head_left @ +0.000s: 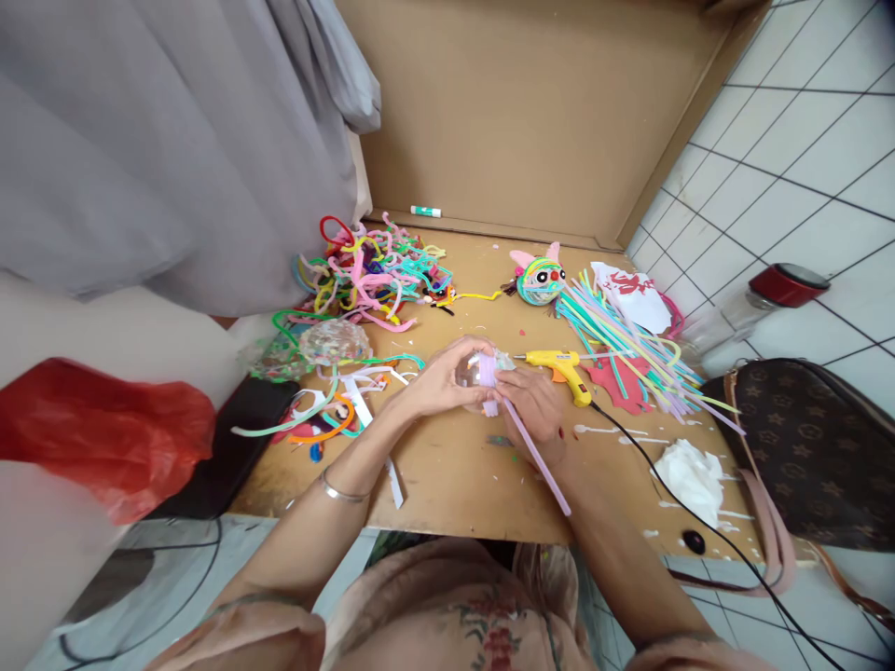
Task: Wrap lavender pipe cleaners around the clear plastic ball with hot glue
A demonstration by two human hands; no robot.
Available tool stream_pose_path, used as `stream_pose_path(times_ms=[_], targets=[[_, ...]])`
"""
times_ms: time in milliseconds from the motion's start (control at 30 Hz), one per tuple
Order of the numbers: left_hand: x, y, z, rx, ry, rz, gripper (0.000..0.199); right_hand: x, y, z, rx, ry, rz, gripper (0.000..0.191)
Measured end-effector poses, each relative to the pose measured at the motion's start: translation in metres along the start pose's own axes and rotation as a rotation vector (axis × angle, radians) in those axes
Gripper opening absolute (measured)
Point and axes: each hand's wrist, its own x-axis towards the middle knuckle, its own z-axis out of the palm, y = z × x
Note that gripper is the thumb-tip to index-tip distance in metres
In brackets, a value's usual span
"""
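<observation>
Between my hands is a clear, rounded plastic piece (470, 371) with lilac pipe cleaner wound around its middle in side-by-side turns. My left hand (446, 376) grips it from the left, fingers curled over the top. On the right, my right hand (535, 403) is closed on the lilac pipe cleaner (538, 458) against the piece; its loose end slants down toward the table's front edge. A yellow hot glue gun (570, 369) lies just right of my right hand, its nozzle pointing left.
Tangled pipe cleaners (370, 270) pile at the back left, near crumpled clear plastic (336, 342). A decorated animal head (541, 278) stands at the back. Straight pipe cleaners (622, 335), crumpled tissue (691, 480), a brown bag (815, 452) and the glue gun's cord (671, 489) lie right.
</observation>
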Motion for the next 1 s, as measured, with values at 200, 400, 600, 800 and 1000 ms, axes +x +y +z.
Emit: stream_pose_path(times_ms=[200,400,600,800,1000], targets=[[0.0,-0.0054,0.0,0.005,-0.019,0.076,0.042,-0.0003,0.001,-0.0003,-0.009,0.002,-0.024,0.016],[-0.0001,-0.006,-0.0017,0.014,-0.032,0.079,0.039,0.0004,-0.0009,-0.0019,-0.019,-0.02,0.008,0.013],[0.0002,-0.0095,-0.0023,0.04,-0.048,0.09,0.039,0.0007,-0.0014,-0.0033,-0.012,-0.045,0.014,0.014],[0.0006,-0.0053,-0.0028,0.112,-0.059,0.12,0.042,0.0031,-0.0031,-0.0037,-0.01,-0.06,0.032,0.012],[0.0,-0.0054,0.0008,0.201,-0.078,0.132,0.065,0.0089,-0.0045,-0.0031,0.005,-0.027,0.026,0.01]])
